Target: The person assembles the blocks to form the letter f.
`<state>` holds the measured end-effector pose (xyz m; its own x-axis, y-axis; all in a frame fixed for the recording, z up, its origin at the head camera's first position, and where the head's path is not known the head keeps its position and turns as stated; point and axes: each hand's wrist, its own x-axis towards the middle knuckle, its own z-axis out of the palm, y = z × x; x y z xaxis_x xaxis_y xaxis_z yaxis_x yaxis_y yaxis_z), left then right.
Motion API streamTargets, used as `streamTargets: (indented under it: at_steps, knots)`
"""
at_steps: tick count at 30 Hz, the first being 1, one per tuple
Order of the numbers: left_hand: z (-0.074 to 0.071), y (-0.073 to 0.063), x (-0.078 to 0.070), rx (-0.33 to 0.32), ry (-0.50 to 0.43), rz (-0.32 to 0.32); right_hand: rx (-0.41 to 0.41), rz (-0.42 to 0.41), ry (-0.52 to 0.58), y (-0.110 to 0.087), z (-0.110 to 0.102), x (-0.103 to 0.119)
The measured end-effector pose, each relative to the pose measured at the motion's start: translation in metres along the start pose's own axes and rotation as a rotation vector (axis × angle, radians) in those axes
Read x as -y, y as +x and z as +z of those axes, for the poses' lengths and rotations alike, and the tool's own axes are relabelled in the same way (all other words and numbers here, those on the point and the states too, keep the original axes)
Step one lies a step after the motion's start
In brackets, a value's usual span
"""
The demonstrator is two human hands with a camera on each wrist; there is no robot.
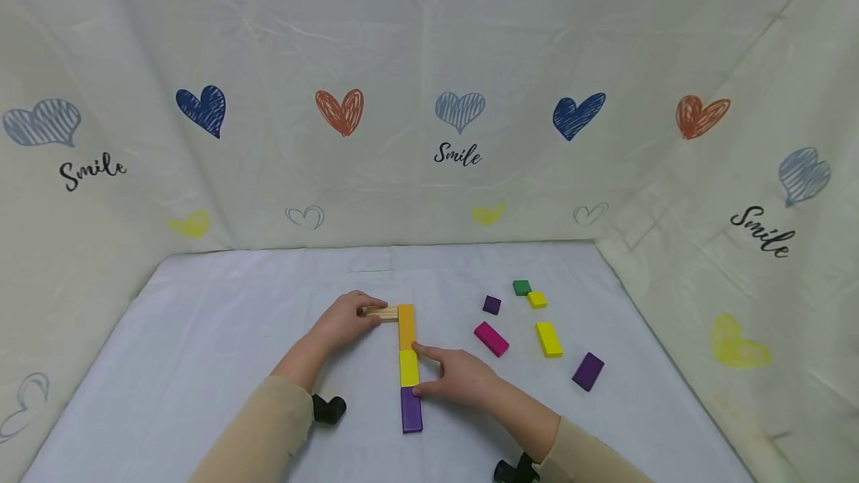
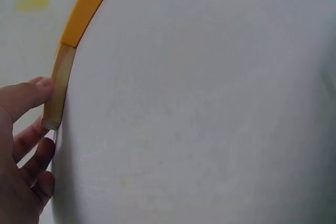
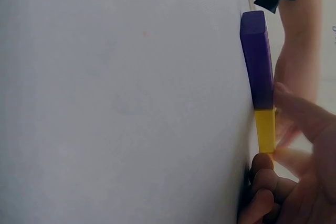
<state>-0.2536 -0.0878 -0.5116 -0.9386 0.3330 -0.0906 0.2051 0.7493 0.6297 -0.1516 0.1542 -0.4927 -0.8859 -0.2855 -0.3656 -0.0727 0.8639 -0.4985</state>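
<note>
nearest my head camera: two beige sleeves (image 1: 258,431), cut by the bottom edge; a black wrist mount (image 1: 329,410) at the left one, its twin (image 1: 517,470) at the right.
item, left hand (image 1: 345,323): thumb and fingers pinch the wood piece (image 1: 385,314), its inner end against the far end of the orange block (image 1: 406,326).
item, right hand (image 1: 463,377): thumb and forefinger spread wide, tips at the right side of the row, one near each end of the yellow block (image 1: 408,368); i see no hold closed around it.
item, the row: orange farthest, yellow between, purple block (image 1: 411,410) nearest, end to end on white cloth (image 1: 201,356).
item, loose, right of the row, six pieces: small purple (image 1: 492,305), green (image 1: 521,288), small yellow (image 1: 537,300) just beside it, pink (image 1: 491,339), long yellow (image 1: 549,339), big purple (image 1: 587,372).
</note>
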Motion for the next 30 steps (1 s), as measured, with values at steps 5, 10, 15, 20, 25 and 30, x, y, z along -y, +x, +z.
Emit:
streamTargets:
  at_steps: [5, 10, 15, 20, 25, 30]
  knots:
    - [0.0, -0.001, -0.001, -0.001, -0.011, -0.005, -0.003, -0.001, -0.001, -0.001, 0.001, 0.001]
    - [0.001, 0.001, 0.002, 0.008, -0.031, -0.018, -0.009, 0.001, -0.01, -0.001, 0.001, 0.001]
    - [0.002, 0.004, 0.005, 0.015, -0.038, -0.01, -0.019, -0.002, -0.013, -0.002, 0.002, 0.001]
    - [0.002, 0.006, 0.008, 0.028, -0.058, -0.016, -0.032, -0.005, 0.031, -0.004, 0.002, -0.001]
    - [0.002, 0.007, 0.008, 0.033, -0.093, -0.027, -0.057, -0.027, 0.082, -0.008, 0.0, -0.007]
    - [0.001, 0.007, 0.009, 0.029, -0.107, -0.02, -0.101, -0.066, 0.085, -0.01, -0.005, -0.014]
